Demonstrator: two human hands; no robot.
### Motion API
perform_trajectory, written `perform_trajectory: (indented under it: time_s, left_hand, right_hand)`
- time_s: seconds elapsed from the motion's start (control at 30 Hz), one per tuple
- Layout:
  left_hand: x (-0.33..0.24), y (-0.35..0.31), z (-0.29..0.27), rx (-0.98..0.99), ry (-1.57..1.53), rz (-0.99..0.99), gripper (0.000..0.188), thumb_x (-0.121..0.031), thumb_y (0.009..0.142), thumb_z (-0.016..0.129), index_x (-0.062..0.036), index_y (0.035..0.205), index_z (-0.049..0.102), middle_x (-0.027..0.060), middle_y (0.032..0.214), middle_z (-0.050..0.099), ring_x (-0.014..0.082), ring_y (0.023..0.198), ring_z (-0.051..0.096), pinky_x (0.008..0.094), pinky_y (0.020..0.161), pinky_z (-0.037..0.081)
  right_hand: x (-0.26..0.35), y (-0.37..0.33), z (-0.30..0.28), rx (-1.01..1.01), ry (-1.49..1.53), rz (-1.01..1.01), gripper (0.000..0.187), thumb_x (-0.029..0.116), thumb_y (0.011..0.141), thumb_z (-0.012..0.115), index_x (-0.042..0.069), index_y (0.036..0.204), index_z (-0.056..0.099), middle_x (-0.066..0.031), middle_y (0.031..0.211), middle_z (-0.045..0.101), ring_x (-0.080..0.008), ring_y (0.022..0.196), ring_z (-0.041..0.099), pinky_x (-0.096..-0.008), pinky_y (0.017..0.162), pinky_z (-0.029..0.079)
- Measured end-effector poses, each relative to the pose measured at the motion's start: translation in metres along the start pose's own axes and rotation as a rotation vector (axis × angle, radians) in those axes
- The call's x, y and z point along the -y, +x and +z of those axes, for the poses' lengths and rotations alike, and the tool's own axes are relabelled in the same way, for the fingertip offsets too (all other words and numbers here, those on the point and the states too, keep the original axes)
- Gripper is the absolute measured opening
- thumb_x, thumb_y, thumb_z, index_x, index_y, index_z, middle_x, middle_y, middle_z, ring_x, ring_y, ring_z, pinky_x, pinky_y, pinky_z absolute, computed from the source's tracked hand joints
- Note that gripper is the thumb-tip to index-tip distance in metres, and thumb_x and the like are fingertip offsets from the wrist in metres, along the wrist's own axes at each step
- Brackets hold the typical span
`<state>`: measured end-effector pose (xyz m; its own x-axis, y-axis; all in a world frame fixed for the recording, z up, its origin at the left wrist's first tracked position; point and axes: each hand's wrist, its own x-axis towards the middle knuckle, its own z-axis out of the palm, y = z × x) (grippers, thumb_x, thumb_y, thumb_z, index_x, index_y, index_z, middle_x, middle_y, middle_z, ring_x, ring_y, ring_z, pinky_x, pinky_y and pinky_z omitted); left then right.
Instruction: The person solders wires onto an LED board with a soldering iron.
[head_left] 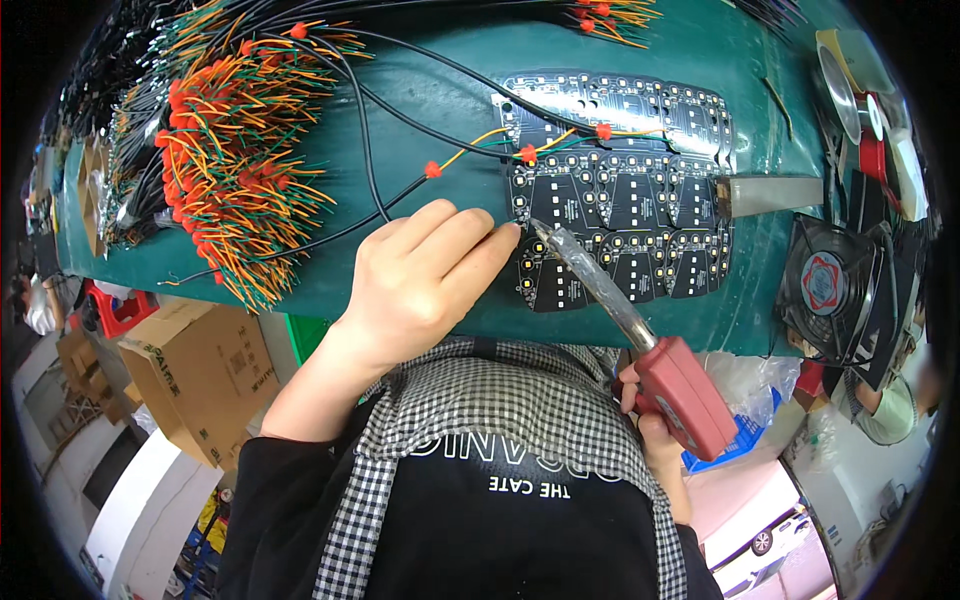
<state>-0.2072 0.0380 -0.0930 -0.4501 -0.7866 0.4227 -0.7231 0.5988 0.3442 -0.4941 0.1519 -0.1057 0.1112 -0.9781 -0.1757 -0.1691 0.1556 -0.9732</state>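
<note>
Red soldering gun (690,398) fills curled right fingers (629,393).

Circuit boards (632,188) and wires (232,168) show a workshop.

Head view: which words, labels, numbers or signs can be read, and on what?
Wording left unquoted.
Black shirt: white lettering, upside down, partly readable.
Cardboard box: dark print, partly legible.
Black fan: red-and-white hub label, too small.
Black circuit boards: white print, too small.
Red soldering gun: possible marking, too blurred.
</note>
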Motion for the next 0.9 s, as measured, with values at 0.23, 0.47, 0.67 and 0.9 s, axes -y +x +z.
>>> perform_trajectory:
  time_s: [0.23,0.47,0.67,0.9]
  left_hand:
    - [0.003,-0.002,0.002,0.005,-0.065,0.022,0.028,-0.008,0.061,0.062,-0.0025,0.087,0.066,0.0031,0.083,0.059,0.0149,0.066,0.055,0.0257,0.048,0.043]
    - [0.003,0.001,0.002,0.009,-0.148,-0.011,0.028,0.001,0.056,0.065,0.0018,0.084,0.065,0.0075,0.079,0.06,0.0198,0.061,0.054,0.0299,0.051,0.044]
    - [0.003,0.001,0.003,-0.007,-0.145,-0.007,0.028,0.001,0.056,0.064,0.0018,0.084,0.065,0.0073,0.078,0.06,0.0195,0.061,0.053,0.0298,0.052,0.044]
    - [0.003,0.001,0.003,-0.008,-0.144,-0.022,0.025,0.001,0.058,0.065,0.002,0.084,0.065,0.0069,0.078,0.06,0.0195,0.061,0.053,0.0297,0.052,0.043]
  right_hand:
    - [0.0,0.001,0.001,0.002,-0.067,-0.045,0.071,0.037,0.072,0.078,-0.008,0.12,0.052,-0.0055,0.079,0.067,-0.0107,0.061,0.064,-0.0252,0.066,0.052]
    - [-0.002,0.0,-0.001,0.012,-0.046,-0.03,0.068,0.037,0.074,0.077,-0.008,0.12,0.052,-0.004,0.075,0.066,-0.0117,0.063,0.064,-0.0266,0.066,0.052]
    - [-0.011,0.0,-0.006,0.071,-0.106,-0.108,0.064,0.033,0.075,0.077,-0.008,0.118,0.053,-0.0051,0.075,0.066,-0.0129,0.062,0.064,-0.0265,0.065,0.052]
    - [0.004,0.001,0.005,-0.015,0.052,-0.015,0.068,0.033,0.075,0.078,-0.009,0.12,0.051,-0.0073,0.076,0.065,-0.0134,0.061,0.063,-0.0261,0.062,0.051]
